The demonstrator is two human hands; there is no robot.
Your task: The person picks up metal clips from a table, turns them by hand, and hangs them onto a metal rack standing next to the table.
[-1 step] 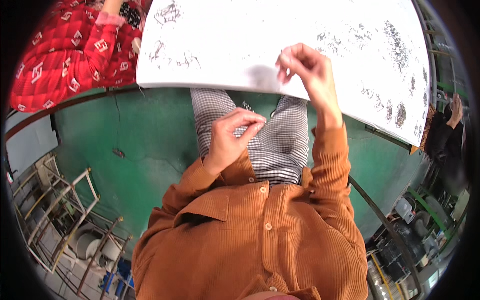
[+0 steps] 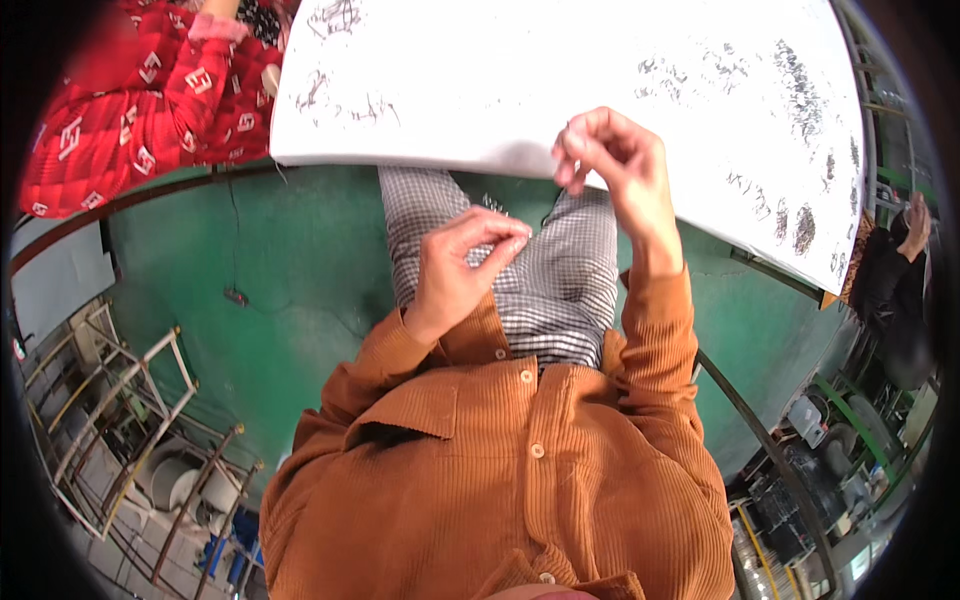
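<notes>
My left hand (image 2: 460, 272) hovers over my lap, thumb tip pressed against the forefinger. Whatever is in that pinch, if anything, is too small to name. Above the near edge of a white table (image 2: 470, 110) is my right hand (image 2: 622, 172), its thumb and forefinger also brought together. A tiny speck may sit at those fingertips, but I cannot make out what it is. Small dark thin pieces (image 2: 800, 95) lie scattered in clusters on the table's right part. More dark pieces (image 2: 335, 15) are spread on its left part.
At the left of the table a person in a red patterned garment (image 2: 150, 110) sits close. Another person's hand (image 2: 915, 225) and dark sleeve show at the far right. Metal frames (image 2: 150, 400) stand lower left on the green floor (image 2: 270, 260); machinery (image 2: 800, 480) is lower right.
My right hand has come slightly nearer to me, fingers still pinched. My left hand has hardly moved.
</notes>
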